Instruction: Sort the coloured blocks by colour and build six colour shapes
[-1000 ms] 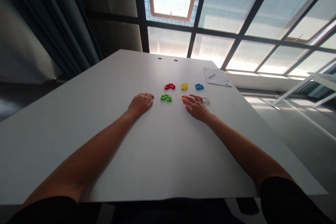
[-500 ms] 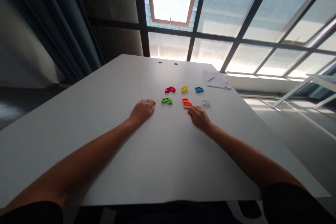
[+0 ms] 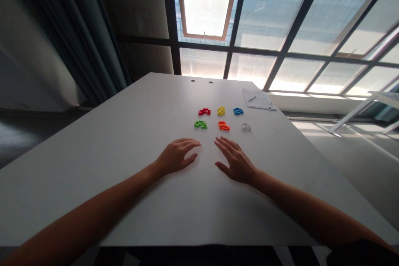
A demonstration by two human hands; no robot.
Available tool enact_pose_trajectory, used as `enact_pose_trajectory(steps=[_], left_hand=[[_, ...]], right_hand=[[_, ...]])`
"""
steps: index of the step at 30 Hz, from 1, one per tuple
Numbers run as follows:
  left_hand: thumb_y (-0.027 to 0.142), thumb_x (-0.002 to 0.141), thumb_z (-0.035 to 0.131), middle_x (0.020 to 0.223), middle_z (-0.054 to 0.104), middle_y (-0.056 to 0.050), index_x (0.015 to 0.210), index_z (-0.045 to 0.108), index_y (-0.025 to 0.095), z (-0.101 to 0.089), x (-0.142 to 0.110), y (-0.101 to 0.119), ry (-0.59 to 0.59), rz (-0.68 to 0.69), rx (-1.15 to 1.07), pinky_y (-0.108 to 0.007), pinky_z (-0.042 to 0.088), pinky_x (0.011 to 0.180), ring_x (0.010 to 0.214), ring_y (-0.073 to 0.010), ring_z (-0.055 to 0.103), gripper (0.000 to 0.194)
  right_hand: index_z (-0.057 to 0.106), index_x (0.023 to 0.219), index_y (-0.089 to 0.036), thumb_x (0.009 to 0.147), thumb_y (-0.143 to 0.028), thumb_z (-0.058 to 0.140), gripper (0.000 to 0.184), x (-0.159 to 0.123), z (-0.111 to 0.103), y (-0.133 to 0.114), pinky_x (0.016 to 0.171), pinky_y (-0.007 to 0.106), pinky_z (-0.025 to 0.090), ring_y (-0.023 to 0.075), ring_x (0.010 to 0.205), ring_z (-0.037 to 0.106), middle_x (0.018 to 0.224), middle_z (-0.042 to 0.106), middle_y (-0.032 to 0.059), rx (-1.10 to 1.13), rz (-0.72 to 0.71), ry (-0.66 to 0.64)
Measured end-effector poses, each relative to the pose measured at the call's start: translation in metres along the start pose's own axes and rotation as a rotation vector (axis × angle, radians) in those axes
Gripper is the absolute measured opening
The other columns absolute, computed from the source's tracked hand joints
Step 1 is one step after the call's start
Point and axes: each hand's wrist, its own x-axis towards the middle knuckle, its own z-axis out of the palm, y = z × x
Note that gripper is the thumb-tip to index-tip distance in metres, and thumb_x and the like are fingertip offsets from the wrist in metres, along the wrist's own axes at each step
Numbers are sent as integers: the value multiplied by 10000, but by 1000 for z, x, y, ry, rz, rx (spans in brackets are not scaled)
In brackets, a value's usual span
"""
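There goes your right hand [image 3: 236, 162], sliding back off the orange puzzle piece [image 3: 223, 126]! A second ago it lay right over that piece; now the fingers are spread and stop well short, leaving the piece fully uncovered. Your left hand [image 3: 176, 157] has pulled back too, away from the green puzzle piece [image 3: 200, 124], its fingers stretched out. And your view tips up: the far edge of the worktop [image 3: 124, 153] drops lower in the frame, more of the window [image 3: 205, 4] comes in, and your right black sleeve [image 3: 361, 254] shrinks to a sliver in the corner.
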Motion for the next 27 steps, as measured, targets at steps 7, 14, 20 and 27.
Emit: enact_pose_trajectory(steps=[7, 14, 20, 27], left_hand=[[860, 1069, 512, 1851, 389, -166, 1827, 372, 214, 19, -2, -7, -304, 25, 99, -580, 296, 1424, 1728, -398, 362, 1006], [920, 1069, 393, 1864, 348, -134, 1841, 340, 239, 25, -2, -12, -398, -43, 104, -557, 250, 1439, 1746, -368, 325, 1031], [894, 1085, 407, 1865, 363, -99, 1842, 338, 288, 24, -2, -14, -383, -32, 73, -555, 253, 1441, 1743, -356, 340, 972], [878, 1091, 418, 1861, 380, -109, 1833, 366, 282, 24, -2, -15, -381, -38, 69, -562, 249, 1441, 1739, -362, 348, 953]], right_hand=[[263, 1847, -87, 1078, -851, 533, 1117, 5, 11, 3, 1444, 652, 192, 435, 1777, 187, 1881, 221, 261, 25, 108, -470], [261, 1848, -92, 1052, -942, 436, 1178, 12, 4, -2, 1468, 560, 106, 400, 1787, 158, 1894, 164, 218, 48, 184, -561], [273, 1845, -94, 1047, -948, 430, 1180, 13, 2, -2, 1470, 545, 103, 406, 1787, 151, 1901, 159, 208, 46, 205, -573], [299, 1843, -111, 1072, -896, 479, 1115, 10, 8, 1, 1458, 592, 161, 414, 1778, 197, 1887, 195, 225, 68, 192, -531]])
